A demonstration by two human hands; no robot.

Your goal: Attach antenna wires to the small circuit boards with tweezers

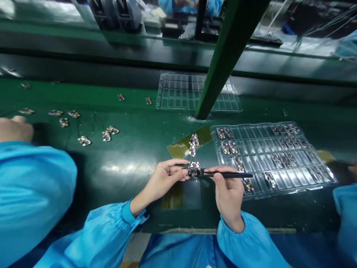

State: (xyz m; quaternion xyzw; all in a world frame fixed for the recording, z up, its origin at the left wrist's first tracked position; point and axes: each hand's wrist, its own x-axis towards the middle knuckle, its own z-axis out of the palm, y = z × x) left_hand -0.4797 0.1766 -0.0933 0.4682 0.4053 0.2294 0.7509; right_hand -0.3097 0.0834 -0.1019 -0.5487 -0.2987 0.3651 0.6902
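My left hand [163, 179] is closed, its thumb and fingers pinching the left edge of a small circuit board [194, 167] above the green bench. In my right hand [230, 197] lies a pair of black tweezers [235, 175], its shaft roughly level and its tip at the board's right side. What the tip grips, if anything, is too small to see. Just beyond the held board, a few more small boards [193, 145] lie by a strip of amber film [178, 149]. Another amber patch [172, 197] is on the bench below my left hand.
On the right a clear compartment tray [253, 139] carries several boards. Another clear tray [174, 91] stands behind, near a slanting green post [219, 67]. Loose boards [84, 140] with thin wires are scattered on the left. Co-workers' blue sleeves [36, 186] flank both sides.
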